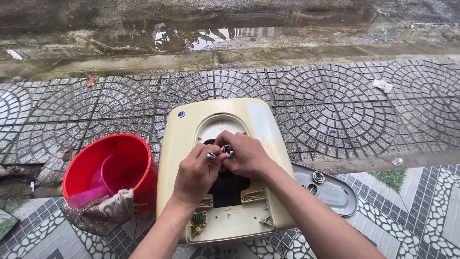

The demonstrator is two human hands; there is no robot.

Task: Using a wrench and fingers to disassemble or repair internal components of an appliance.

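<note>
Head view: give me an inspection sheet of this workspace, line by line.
Surface: patterned tiled floor, with wet pavement beyond.
Job's things: cream appliance housing lying open side up; small metal part held over its dark opening.
Clutter: red bucket holding a pink scoop, a cloth draped on its rim; grey cover plate to the right.
Grippers: left hand and right hand meet, fingers pinching small metal parts.
Cables: nothing seen.
Surroundings: puddle, scattered leaves, scrap of litter.
</note>
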